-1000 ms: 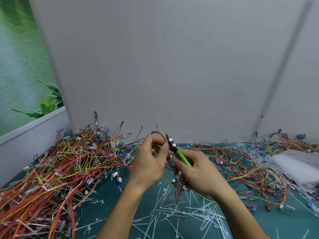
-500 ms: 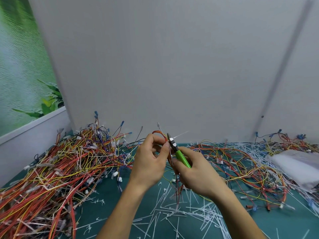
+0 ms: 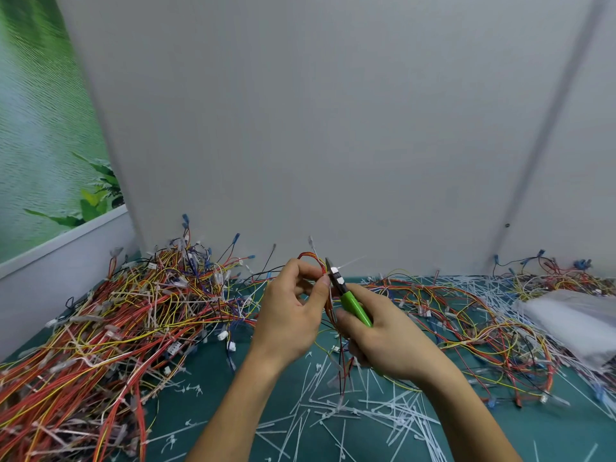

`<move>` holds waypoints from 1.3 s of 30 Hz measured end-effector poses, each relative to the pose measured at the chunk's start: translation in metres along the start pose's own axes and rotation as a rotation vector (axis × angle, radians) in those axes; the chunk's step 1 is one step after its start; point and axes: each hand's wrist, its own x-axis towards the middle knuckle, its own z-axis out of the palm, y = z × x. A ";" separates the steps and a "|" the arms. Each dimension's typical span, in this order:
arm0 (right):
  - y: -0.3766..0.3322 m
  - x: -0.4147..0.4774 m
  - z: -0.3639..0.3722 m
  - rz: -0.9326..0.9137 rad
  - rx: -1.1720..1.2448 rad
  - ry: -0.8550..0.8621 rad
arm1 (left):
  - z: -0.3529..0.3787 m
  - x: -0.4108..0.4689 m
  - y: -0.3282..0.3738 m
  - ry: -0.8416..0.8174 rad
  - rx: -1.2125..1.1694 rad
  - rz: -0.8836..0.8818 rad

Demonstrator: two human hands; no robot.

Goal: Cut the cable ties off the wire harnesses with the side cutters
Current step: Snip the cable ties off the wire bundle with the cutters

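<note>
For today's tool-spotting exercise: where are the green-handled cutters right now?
In the head view, the cutters sit centre frame in the right hand, tips up beside the left hand pinching a wire bundle.

readable text: none | side cutters (image 3: pixel 350 300): white patches near the blades, too blurred to read | brands, numbers, signs: none legible

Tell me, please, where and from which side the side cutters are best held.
By the green handles, from the near side, as the right hand does: the side cutters tilt up and away, blades at the far tip beside the harness pinched in the left hand.
</note>
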 end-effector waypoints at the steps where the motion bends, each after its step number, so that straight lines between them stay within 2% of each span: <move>1: 0.000 -0.001 -0.001 0.020 0.022 -0.037 | 0.000 0.000 0.000 -0.004 0.000 -0.007; 4: 0.001 -0.003 -0.001 0.056 0.028 -0.086 | 0.000 0.000 0.001 -0.014 0.006 -0.017; 10: 0.002 0.001 0.003 -0.022 -0.043 0.005 | -0.003 -0.001 0.005 -0.016 -0.002 -0.023; 17: -0.004 -0.003 0.008 0.047 0.079 -0.092 | -0.006 -0.001 0.007 -0.015 -0.011 -0.036; 19: -0.005 -0.003 0.010 0.053 0.048 -0.104 | -0.006 -0.001 0.007 -0.019 -0.004 -0.040; 23: 0.003 0.001 0.012 0.007 -0.094 0.001 | -0.006 -0.001 0.009 -0.017 -0.008 -0.040; 28: 0.006 0.003 0.012 -0.003 -0.120 0.044 | -0.006 -0.001 0.010 -0.020 -0.010 -0.042; 36: -0.002 -0.004 0.004 0.090 -0.028 -0.103 | -0.006 -0.001 0.008 -0.041 0.018 -0.030; 39: -0.001 -0.003 0.006 0.077 -0.025 -0.104 | -0.006 0.000 0.009 -0.046 0.012 -0.034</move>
